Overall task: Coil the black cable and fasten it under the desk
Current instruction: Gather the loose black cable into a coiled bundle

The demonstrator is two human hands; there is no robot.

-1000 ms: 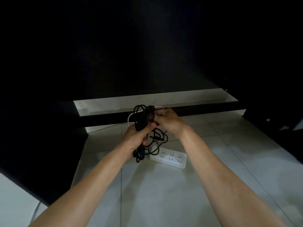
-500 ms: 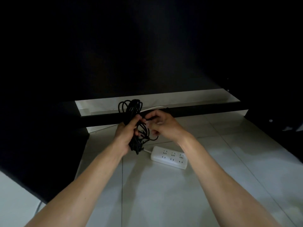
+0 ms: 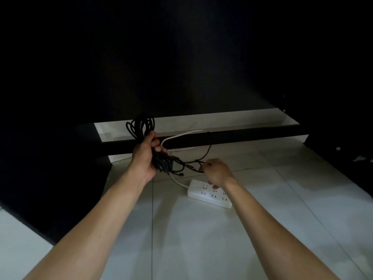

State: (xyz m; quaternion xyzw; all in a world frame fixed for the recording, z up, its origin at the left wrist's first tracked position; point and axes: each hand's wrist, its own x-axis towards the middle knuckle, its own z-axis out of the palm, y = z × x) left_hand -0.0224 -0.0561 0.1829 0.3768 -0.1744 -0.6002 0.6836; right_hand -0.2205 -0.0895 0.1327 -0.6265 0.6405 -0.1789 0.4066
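Observation:
The black cable point(image 3: 141, 126) is wound into a bundle of several loops. My left hand point(image 3: 144, 156) grips the bundle around its middle, with loops sticking out above the fist and below it. My right hand point(image 3: 217, 171) pinches a loose strand of the same cable to the right of the bundle, just above the floor. Another black strand point(image 3: 210, 146) runs from there up to the dark crossbar point(image 3: 242, 137) of the desk. The desk's underside above is dark and shows no detail.
A white power strip point(image 3: 201, 194) lies on the tiled floor point(image 3: 181, 229) under my right wrist. Its white cord point(image 3: 181, 136) loops up over the crossbar. Dark desk panels close in on the left and right.
My right hand has moved away from the bundle to the right and down, drawing a strand out. My left hand keeps its grip on the coil, which has shifted slightly left.

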